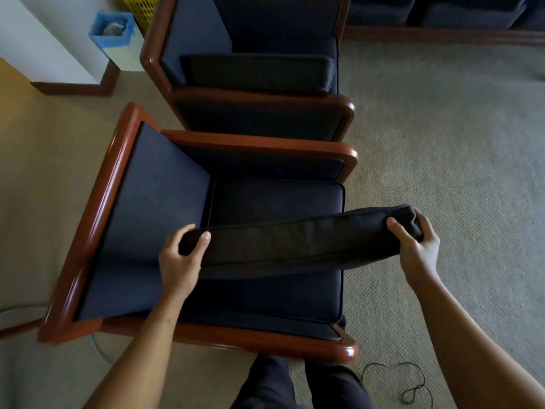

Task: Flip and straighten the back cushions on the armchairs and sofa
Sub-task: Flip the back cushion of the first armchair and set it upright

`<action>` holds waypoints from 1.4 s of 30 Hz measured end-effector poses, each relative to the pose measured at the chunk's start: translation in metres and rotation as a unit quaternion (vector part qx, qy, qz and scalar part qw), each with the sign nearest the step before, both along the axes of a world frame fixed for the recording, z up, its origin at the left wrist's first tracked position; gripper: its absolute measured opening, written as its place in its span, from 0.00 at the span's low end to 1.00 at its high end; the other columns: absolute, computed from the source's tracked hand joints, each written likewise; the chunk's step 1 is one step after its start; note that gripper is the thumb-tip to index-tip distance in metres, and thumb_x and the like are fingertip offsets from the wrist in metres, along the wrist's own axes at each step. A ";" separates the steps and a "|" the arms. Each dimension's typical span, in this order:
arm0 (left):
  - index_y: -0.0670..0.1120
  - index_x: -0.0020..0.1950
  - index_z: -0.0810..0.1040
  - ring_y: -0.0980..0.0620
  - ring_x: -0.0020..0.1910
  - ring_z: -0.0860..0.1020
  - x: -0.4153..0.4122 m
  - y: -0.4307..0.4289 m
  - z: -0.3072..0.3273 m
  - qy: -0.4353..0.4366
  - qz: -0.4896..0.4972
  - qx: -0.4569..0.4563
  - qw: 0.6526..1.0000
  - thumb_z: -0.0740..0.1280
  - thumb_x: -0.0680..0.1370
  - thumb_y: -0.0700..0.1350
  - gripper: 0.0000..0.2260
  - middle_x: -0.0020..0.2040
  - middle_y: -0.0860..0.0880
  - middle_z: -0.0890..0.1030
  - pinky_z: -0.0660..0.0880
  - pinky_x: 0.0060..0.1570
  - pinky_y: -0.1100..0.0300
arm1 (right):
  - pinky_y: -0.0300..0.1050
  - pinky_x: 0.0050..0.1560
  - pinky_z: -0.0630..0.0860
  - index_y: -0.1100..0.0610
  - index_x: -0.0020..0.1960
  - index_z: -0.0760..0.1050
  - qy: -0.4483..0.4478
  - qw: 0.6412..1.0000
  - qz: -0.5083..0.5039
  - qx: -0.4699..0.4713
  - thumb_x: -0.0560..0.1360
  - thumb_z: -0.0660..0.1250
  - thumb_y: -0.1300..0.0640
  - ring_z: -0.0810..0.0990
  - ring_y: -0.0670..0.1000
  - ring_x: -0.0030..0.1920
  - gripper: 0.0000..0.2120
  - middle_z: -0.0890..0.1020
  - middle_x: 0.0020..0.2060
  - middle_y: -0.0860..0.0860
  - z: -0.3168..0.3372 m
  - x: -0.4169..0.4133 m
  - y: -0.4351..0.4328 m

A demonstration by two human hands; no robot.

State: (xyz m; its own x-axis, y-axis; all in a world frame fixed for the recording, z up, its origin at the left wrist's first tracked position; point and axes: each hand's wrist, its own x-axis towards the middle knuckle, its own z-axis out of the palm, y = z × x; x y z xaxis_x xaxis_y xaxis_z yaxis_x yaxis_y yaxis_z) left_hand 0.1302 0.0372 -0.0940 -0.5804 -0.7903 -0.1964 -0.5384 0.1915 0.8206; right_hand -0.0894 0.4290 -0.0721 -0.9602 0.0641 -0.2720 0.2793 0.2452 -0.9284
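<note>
I hold a dark navy back cushion (298, 242) edge-on above the seat of the near armchair (97, 208), a wood-framed chair with navy upholstery. My left hand (180, 261) grips the cushion's left end, thumb on top. My right hand (415, 243) grips its right end, which sticks out past the chair's front. The chair's backrest at the left is bare. A second armchair (153, 54) stands just beyond, with its back cushion (256, 72) lying on the seat. Part of the sofa (442, 13) shows at the top right.
A blue bin (115, 39) and a yellow basket (138, 7) stand by the white wall at the top left. A thin black cord (413, 388) lies on the grey carpet (442, 143) near my feet. My dark trouser legs show below the chair.
</note>
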 end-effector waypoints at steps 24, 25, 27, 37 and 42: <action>0.46 0.48 0.84 0.44 0.51 0.84 0.003 0.131 0.047 0.278 0.389 0.233 0.846 0.64 0.76 0.40 0.08 0.48 0.47 0.85 0.80 0.52 0.55 | 0.37 0.36 0.70 0.54 0.42 0.78 0.070 0.989 0.119 -0.054 0.76 0.68 0.57 0.72 0.43 0.36 0.05 0.76 0.32 0.44 -0.007 -0.098 0.027; 0.46 0.49 0.84 0.44 0.51 0.84 0.005 0.140 0.051 0.284 0.400 0.231 0.840 0.64 0.77 0.41 0.09 0.48 0.47 0.85 0.80 0.51 0.55 | 0.39 0.37 0.71 0.55 0.43 0.79 0.073 0.987 0.132 -0.053 0.76 0.68 0.56 0.74 0.44 0.37 0.04 0.78 0.34 0.46 -0.001 -0.106 0.026; 0.47 0.47 0.85 0.44 0.50 0.84 0.007 0.154 0.065 0.291 0.430 0.225 0.824 0.64 0.77 0.41 0.09 0.47 0.47 0.85 0.80 0.51 0.56 | 0.41 0.39 0.73 0.55 0.45 0.80 0.078 0.983 0.158 -0.056 0.76 0.68 0.56 0.75 0.44 0.38 0.04 0.79 0.36 0.48 0.013 -0.120 0.021; 0.53 0.47 0.80 0.41 0.59 0.78 0.016 0.177 0.121 0.308 0.608 0.216 0.699 0.80 0.64 0.63 0.20 0.51 0.48 0.80 0.74 0.52 0.51 | 0.34 0.41 0.72 0.59 0.48 0.81 0.125 0.948 0.278 -0.096 0.76 0.68 0.58 0.77 0.39 0.37 0.05 0.79 0.34 0.44 0.085 -0.163 -0.080; 0.53 0.46 0.83 0.43 0.59 0.80 0.028 0.167 0.135 0.357 0.609 0.149 0.692 0.69 0.77 0.50 0.04 0.52 0.47 0.83 0.75 0.62 0.44 | 0.32 0.45 0.74 0.57 0.51 0.83 0.135 0.922 0.344 -0.117 0.76 0.68 0.55 0.79 0.37 0.41 0.08 0.82 0.39 0.43 0.115 -0.168 -0.164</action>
